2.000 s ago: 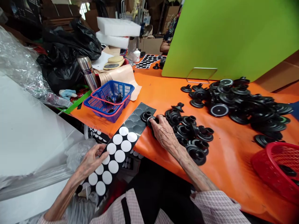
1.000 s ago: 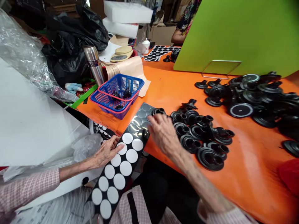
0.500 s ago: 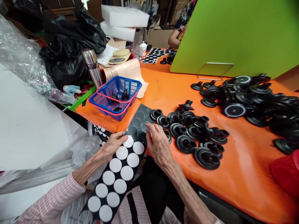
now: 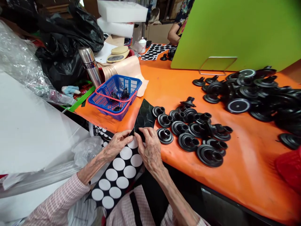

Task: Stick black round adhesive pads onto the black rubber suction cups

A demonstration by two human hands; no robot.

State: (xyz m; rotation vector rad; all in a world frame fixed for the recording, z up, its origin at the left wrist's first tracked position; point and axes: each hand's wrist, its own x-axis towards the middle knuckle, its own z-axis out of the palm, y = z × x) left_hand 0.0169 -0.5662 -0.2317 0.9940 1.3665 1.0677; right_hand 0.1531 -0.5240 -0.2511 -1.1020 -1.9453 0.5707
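A long black sheet with rows of round pieces [image 4: 118, 164] runs from the orange table edge down over the lap. Its lower rounds are white, while the far end on the table shows dark circles. My left hand [image 4: 117, 145] pinches the sheet's left edge between thumb and fingers. Across from it, my right hand [image 4: 149, 149] lies closed over the sheet, thumb and forefinger bent together near the uppermost white rounds; what exactly is between these fingertips is hidden. Just right of the sheet, a black disc-shaped part with a short stem [image 4: 165, 135] stands on the table.
Several similar black parts [image 4: 188, 142] crowd beside my right hand, with a larger heap [image 4: 261, 94] behind. A blue basket [image 4: 110, 108] holds a few. Around are a steel flask [image 4: 90, 67], a scale [image 4: 118, 55], a green board [image 4: 235, 34], a red bag [image 4: 289, 169] and a person's arm [image 4: 174, 34].
My right hand has moved left and slightly down over the sheet, closer to my left hand. The black part beside it is now uncovered. My left hand keeps its hold.
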